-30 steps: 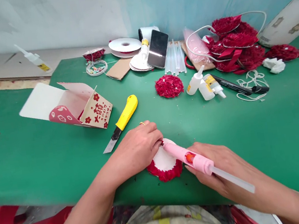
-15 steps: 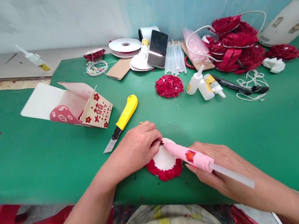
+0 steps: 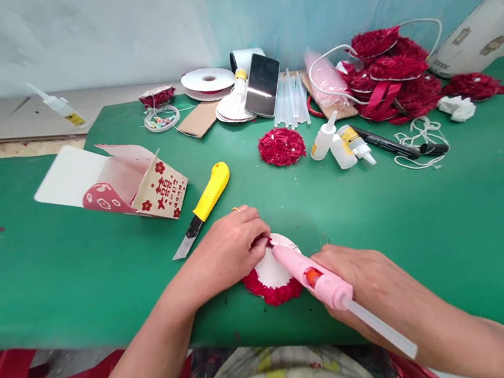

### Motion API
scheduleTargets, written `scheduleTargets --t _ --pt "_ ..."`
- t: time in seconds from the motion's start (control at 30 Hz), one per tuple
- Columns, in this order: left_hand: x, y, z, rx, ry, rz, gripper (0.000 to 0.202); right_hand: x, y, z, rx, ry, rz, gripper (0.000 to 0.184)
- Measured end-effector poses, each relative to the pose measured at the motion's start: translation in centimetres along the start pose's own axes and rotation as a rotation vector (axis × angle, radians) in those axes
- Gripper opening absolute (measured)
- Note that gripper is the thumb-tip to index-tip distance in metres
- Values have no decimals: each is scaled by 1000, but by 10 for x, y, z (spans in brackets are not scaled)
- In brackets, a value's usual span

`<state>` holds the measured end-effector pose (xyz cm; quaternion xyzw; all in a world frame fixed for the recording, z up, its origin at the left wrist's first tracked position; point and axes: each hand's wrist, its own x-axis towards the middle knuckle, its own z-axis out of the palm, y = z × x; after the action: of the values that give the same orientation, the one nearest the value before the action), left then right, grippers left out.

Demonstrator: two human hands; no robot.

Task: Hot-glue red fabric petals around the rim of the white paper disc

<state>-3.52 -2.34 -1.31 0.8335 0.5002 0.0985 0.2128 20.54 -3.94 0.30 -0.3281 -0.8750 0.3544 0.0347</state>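
A pink hot glue gun [image 3: 326,288], with a clear glue stick poking out of its back, is gripped in my right hand [image 3: 362,273]. Its nozzle points at the upper left part of a white disc [image 3: 270,271] lying on the table. Gathered red ribbon [image 3: 279,295] runs along the disc's lower edge, while the top edge is bare. My left hand [image 3: 240,240] is closed at the disc's left rim, its fingertips pinching a bit of red ribbon beside the nozzle. The fingers partly hide that ribbon.
A yellow utility knife [image 3: 212,191] lies blade out by my left forearm. Left of it sits an open printed box [image 3: 158,189]. Farther back are a finished red rosette [image 3: 281,146], glue bottles [image 3: 323,140], glue sticks [image 3: 290,99], a phone [image 3: 262,84] and piled rosettes [image 3: 397,68].
The glue gun's back end has swung down and left, so it points more steeply, with its nozzle still by my left fingertips. The whole view has shifted slightly.
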Motion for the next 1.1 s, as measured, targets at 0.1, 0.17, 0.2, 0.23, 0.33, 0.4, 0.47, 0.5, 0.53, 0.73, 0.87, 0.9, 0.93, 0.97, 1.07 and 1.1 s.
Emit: scheduleTargets --t 0.1,0.17,0.2,0.23,0.33,0.4,0.47,0.5,0.53,0.73,0.87,0.9,0.93,0.97,1.07,1.1 --pt "-1 0 -1 -15 -4 -8 20 1 0 -1 4 8 -1 15" --pt "-1 1 -3 -30 -12 -10 19 1 -1 -2 4 9 5 15" --pt "-2 1 -5 -39 -16 -10 18 2 -1 -2 3 8 7 15" --pt "-2 1 -6 -47 -18 -10 16 2 -1 -2 1 9 8 14" --pt "-4 2 -8 -52 -11 -10 16 1 0 0 -5 17 3 14" --pt "-4 2 -8 -36 -17 0 19 0 1 1 -5 17 3 14" --pt "-5 2 -7 -14 -35 19 24 0 2 2 -10 1 17 14" --pt "-4 2 -7 -4 -41 28 25 0 2 2 -13 -7 24 13" --pt "-4 2 -7 4 -45 34 27 1 2 2 -15 -16 31 13" --pt "-2 3 -8 31 -50 42 28 2 0 2 -27 9 12 12" --pt "-1 4 -8 42 -48 31 27 3 1 3 -34 31 -1 11" --pt "-1 5 -8 42 -53 27 27 3 1 4 -33 34 -2 11" --pt "-1 5 -9 41 -60 24 27 3 1 4 -32 36 -4 12" --pt "-1 5 -9 39 -65 22 27 3 2 4 -31 38 -3 12" --pt "-2 5 -9 33 -75 17 28 3 2 3 -20 33 9 14" --pt "-2 5 -10 31 -75 15 28 3 2 3 -17 31 14 15"
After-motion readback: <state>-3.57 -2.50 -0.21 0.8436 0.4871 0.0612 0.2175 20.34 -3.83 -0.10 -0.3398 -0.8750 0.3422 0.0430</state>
